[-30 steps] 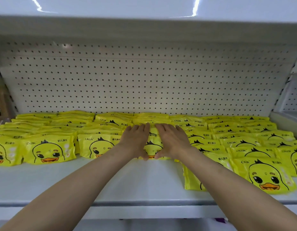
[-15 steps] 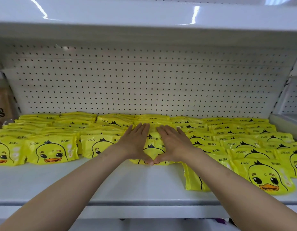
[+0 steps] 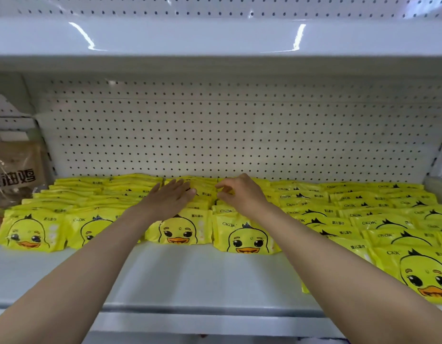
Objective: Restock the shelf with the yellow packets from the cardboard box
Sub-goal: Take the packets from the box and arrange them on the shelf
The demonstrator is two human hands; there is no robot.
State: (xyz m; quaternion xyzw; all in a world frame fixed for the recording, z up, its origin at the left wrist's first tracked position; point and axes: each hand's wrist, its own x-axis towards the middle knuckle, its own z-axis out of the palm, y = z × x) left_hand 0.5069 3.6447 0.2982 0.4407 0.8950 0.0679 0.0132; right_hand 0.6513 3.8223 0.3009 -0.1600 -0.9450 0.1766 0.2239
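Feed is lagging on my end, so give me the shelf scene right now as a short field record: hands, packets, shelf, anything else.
left hand: flat, fingers straight, resting on the middle rows of packets
right hand: over the packets, fingers loosely curled, holding nothing visible
yellow packets: overlapping rows lying flat, duck faces up, reaching back to the pegboard
shelf: white, front strip bare
pegboard: white back wall
brown bag: far left
cardboard box: not in view

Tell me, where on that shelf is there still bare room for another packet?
Bare: the front strip of the shelf, between the front row of yellow packets and the shelf's edge. Behind, up to the pegboard, packets overlap tightly.
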